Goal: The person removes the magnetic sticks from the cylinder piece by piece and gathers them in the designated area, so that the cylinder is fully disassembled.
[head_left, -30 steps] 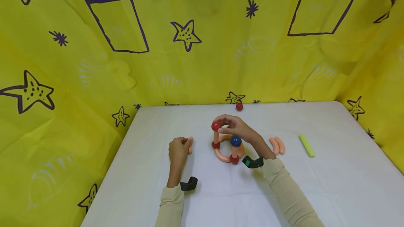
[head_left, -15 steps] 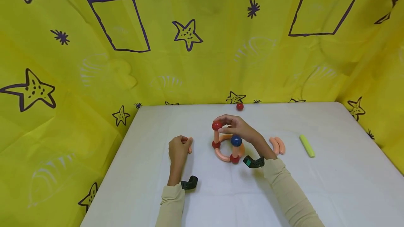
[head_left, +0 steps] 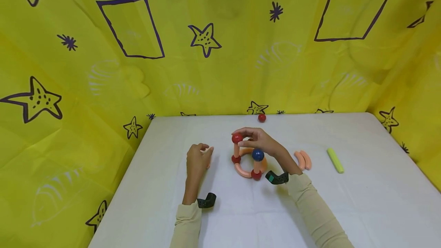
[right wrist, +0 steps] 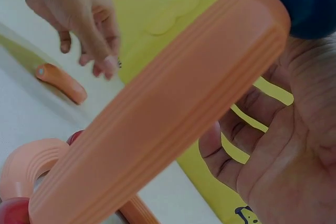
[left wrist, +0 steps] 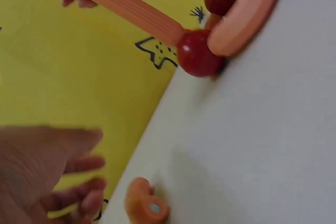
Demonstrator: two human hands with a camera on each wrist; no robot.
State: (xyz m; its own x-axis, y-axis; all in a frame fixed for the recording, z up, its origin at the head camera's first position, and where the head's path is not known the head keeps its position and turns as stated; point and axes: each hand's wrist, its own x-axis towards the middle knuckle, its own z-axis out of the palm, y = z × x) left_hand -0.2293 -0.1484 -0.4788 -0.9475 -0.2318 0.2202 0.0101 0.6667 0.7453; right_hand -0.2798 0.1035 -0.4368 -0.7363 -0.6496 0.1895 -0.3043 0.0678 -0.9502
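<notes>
A small structure of peach magnetic building rods and balls stands mid-table: a ring of curved rods with red balls in it and two upright straight rods. One upright bears a red ball, the other a blue ball. My right hand pinches the top red ball between thumb and fingers. To the left, my left hand hovers with fingers apart and nothing between them. Below it a short curved peach rod lies on the table, mostly hidden by that hand in the head view.
Two curved peach rods lie side by side to the right of the structure, with a straight yellow-green rod farther right. A loose red ball sits at the table's back edge, before a yellow patterned curtain.
My left hand has let go of the curved peach rod, its fingers spreading and lifting slightly. The right hand keeps its hold on the top red ball.
</notes>
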